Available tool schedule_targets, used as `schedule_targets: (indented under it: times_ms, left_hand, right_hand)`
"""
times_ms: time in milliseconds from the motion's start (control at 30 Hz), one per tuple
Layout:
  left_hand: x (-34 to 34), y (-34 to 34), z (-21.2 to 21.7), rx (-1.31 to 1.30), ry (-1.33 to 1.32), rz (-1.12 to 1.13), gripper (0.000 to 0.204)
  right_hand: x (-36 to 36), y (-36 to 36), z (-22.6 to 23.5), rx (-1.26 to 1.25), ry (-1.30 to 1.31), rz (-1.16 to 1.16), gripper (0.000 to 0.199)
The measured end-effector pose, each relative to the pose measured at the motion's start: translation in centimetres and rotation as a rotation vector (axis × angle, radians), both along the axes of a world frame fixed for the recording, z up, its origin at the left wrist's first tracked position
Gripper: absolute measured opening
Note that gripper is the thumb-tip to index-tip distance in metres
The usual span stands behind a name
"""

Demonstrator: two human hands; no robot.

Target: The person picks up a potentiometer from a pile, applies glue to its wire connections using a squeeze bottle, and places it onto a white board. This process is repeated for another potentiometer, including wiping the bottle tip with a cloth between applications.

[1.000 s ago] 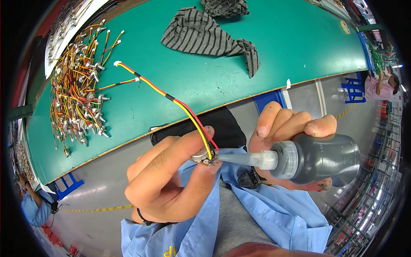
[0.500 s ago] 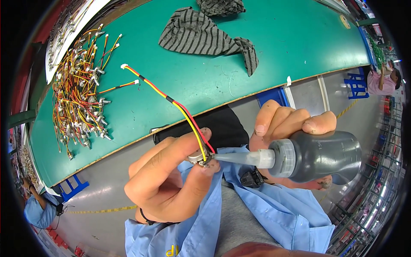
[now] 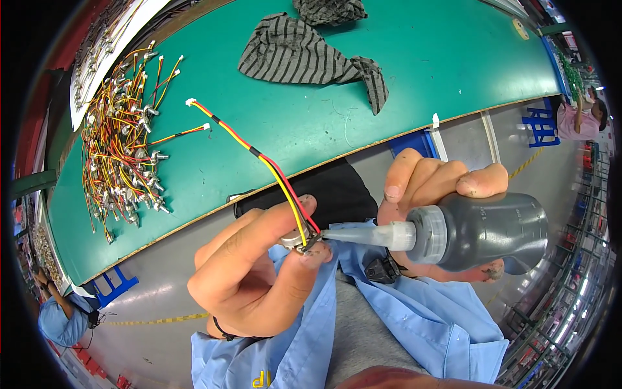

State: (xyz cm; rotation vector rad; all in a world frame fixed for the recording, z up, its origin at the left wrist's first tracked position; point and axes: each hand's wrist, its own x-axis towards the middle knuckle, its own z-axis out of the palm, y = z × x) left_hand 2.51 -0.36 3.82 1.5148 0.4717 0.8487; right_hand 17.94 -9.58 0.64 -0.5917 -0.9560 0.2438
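Observation:
Between the thumb and fingers of my left hand [image 3: 249,272] is a small round metal potentiometer [image 3: 291,240]. Red, yellow and black wires [image 3: 271,165] run up from its terminals, ending in a white plug [image 3: 190,102] over the table. My right hand [image 3: 427,185] is wrapped round a squeeze bottle [image 3: 499,227] with dark contents, tipped on its side. The bottle's clear tapered nozzle [image 3: 359,235] points left, its tip right at the potentiometer's terminals. Whether anything flows from the tip is too small to tell.
A heap of wired potentiometers [image 3: 123,155] covers the left of the green table [image 3: 414,58]. A striped grey cloth [image 3: 291,52] lies at the far middle. Blue stools [image 3: 541,126] stand beyond the table edge. Other people are at far left and far right.
The nozzle tip and the potentiometer's terminals have shifted very slightly to the left. Both hands keep their grips, and the view has moved a little.

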Motion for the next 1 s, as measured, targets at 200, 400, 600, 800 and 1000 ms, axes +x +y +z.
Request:
schedule_targets:
  times_ms: [200, 400, 600, 800, 1000]
  left_hand:
    - [-0.1, 0.0, 0.1, -0.026, -0.003, -0.025, 0.035]
    - [-0.2, 0.2, 0.3, -0.024, 0.015, -0.134, 0.034]
    - [0.1, 0.0, 0.7, -0.251, -0.043, -0.180, 0.034]
    - [0.0, 0.8, 0.8, -0.581, -0.143, -0.350, 0.037]
    - [1.0, 0.5, 1.1, -0.577, -0.122, -0.334, 0.044]
  right_hand:
    - [0.1, -0.1, 0.0, 0.038, 0.007, 0.040, 0.060]
    - [0.2, -0.4, -0.1, 0.016, -0.019, 0.044, 0.062]
    - [-0.3, -0.3, 0.1, -0.048, 0.038, -0.035, 0.065]
    - [-0.3, 0.2, -0.1, -0.010, 0.117, -0.150, 0.066]
    - [0.1, 0.9, 0.3, -0.081, 0.478, -0.324, 0.069]
